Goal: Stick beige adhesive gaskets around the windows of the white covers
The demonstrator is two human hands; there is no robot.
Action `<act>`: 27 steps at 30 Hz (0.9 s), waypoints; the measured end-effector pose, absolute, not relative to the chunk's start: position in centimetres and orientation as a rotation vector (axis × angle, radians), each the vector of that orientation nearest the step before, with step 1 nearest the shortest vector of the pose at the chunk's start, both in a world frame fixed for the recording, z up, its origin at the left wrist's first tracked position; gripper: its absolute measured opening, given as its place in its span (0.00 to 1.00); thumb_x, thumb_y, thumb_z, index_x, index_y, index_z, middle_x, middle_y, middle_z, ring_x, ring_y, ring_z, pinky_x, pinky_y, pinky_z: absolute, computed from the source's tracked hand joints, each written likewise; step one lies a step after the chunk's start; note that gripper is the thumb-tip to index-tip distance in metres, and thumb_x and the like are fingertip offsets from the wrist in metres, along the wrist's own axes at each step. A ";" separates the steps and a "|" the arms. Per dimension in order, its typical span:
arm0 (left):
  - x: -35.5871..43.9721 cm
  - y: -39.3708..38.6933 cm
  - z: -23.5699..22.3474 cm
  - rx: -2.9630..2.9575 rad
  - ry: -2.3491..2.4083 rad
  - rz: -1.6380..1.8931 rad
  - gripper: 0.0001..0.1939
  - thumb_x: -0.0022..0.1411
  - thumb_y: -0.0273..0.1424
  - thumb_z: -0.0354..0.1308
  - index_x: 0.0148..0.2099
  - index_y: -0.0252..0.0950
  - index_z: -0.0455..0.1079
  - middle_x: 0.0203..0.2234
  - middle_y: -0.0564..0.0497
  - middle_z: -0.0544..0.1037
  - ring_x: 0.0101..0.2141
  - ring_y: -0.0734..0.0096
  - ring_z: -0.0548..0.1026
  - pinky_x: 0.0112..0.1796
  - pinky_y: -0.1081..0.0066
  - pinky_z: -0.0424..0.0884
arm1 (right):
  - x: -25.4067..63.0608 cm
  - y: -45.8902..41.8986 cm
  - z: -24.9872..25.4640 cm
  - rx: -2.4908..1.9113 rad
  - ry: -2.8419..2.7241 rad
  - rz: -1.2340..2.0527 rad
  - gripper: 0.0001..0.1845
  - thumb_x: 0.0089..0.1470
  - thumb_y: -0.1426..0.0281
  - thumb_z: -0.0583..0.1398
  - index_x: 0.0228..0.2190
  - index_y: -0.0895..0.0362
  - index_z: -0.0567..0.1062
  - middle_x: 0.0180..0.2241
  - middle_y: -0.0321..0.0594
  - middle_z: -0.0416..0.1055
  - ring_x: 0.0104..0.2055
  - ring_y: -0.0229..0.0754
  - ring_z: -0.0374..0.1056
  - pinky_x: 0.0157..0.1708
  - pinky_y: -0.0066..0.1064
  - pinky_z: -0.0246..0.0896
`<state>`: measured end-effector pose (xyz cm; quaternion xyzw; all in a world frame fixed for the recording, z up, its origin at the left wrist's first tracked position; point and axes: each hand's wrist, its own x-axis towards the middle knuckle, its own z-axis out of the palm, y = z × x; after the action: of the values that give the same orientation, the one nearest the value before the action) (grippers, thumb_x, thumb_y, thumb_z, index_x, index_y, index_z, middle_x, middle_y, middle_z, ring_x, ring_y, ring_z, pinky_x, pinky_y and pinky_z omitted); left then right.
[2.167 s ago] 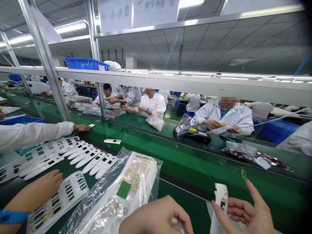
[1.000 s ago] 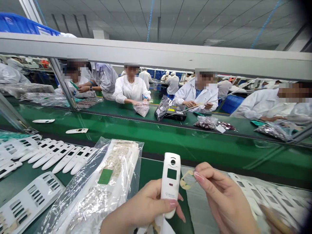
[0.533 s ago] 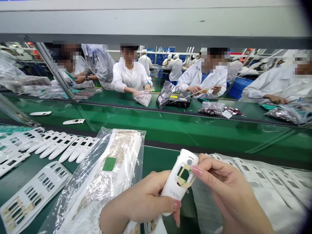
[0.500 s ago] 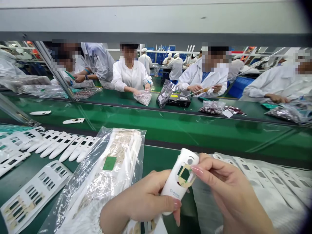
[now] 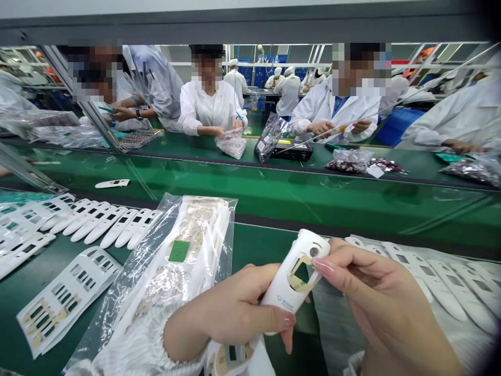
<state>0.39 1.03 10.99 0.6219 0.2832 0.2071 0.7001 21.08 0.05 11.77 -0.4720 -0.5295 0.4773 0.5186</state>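
My left hand [image 5: 238, 308] is wrapped round a white plastic device housing [image 5: 279, 298], held tilted with its front face up. The housing has a round hole near its top, a window opening and blue lettering lower down. A tan frame-shaped adhesive sticker [image 5: 299, 283] lies in the recess around the window. My right hand [image 5: 364, 282] pinches the sticker's upper right edge between thumb and forefinger, against the housing. Below my left wrist, a sheet of similar stickers [image 5: 230, 360] is partly hidden.
A clear bag [image 5: 230, 245] of sticker sheets lies left of my hands, a green square on it. More sheets [image 5: 70, 297] and a row of white housings [image 5: 117, 227] lie further left. Other housings [image 5: 438, 282] rest at right. Beyond the green belt [image 5: 274, 193], co-workers sit.
The sticker, earlier askew over the recess's right edge, now sits more squarely around the window. Both hands and the housing have shifted slightly right in view. One housing on the belt has left view.
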 end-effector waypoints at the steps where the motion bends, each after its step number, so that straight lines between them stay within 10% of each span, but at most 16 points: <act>1: 0.3 1.0 11.0 1.394 0.638 0.452 0.13 0.62 0.34 0.57 0.47 0.34 0.68 0.27 0.51 0.78 0.24 0.75 0.66 0.25 0.75 0.58 | 21.1 0.0 11.8 -1.134 -1.282 1.137 0.09 0.51 0.62 0.67 0.23 0.50 0.77 0.25 0.35 0.68 0.31 0.36 0.64 0.26 0.24 0.59; 27: 0.3 1.4 11.7 1.428 0.606 0.424 0.13 0.64 0.34 0.56 0.49 0.34 0.68 0.26 0.51 0.77 0.25 0.74 0.66 0.24 0.76 0.57 | 21.3 0.3 11.4 -1.105 -1.392 1.096 0.06 0.53 0.65 0.66 0.26 0.50 0.78 0.26 0.35 0.69 0.30 0.36 0.65 0.26 0.26 0.61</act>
<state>0.25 1.41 11.72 0.6394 0.2713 0.1901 0.6938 21.32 0.27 11.40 -0.4574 -0.5764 0.4536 0.5027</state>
